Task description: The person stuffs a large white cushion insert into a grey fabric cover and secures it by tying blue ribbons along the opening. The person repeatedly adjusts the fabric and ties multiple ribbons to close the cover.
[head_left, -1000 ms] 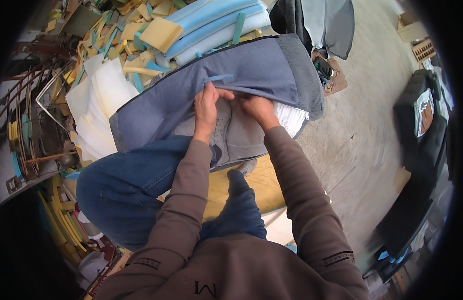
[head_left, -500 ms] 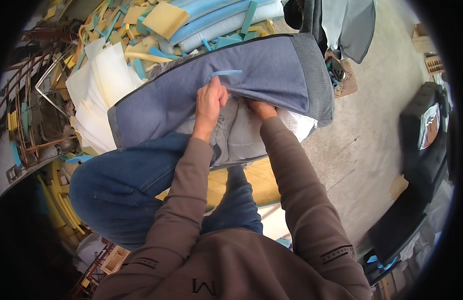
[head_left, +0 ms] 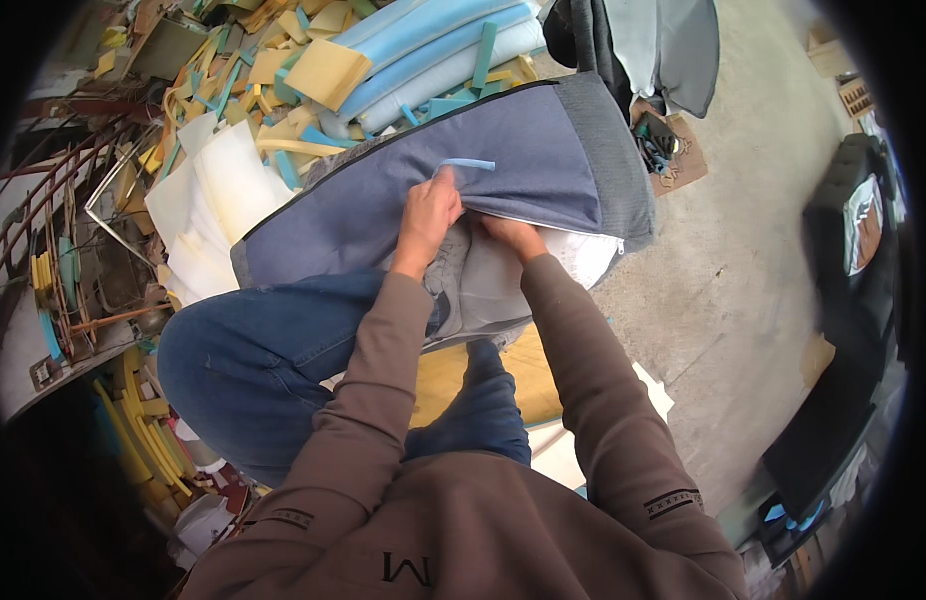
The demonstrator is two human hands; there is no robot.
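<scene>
A long cushion cover (head_left: 383,195) of blue-purple cloth with grey ends lies across in front of me, its zipped edge lifted on my side. My left hand (head_left: 431,215) is closed on the cloth near the middle of the cover, fingers curled. By its fingertips a thin light blue strip (head_left: 471,163) lies on the cloth. My right hand (head_left: 513,235) reaches under the lifted edge, its fingers hidden inside. Below the edge show grey lining (head_left: 488,280) and white padding (head_left: 578,255). A white zip (head_left: 553,230) runs along the opening's right side.
Foam offcuts (head_left: 328,75) in yellow and teal are heaped beyond the cover, beside stacked blue foam rolls (head_left: 433,60). White foam sheets (head_left: 218,190) lean at left. My bent left leg (head_left: 263,350) lies under the cover's near left side. Black upholstered pieces (head_left: 843,300) stand far right.
The view has shifted slightly. My right hand has moved a little left along the opening, and my left hand stays closed near the blue strip.
</scene>
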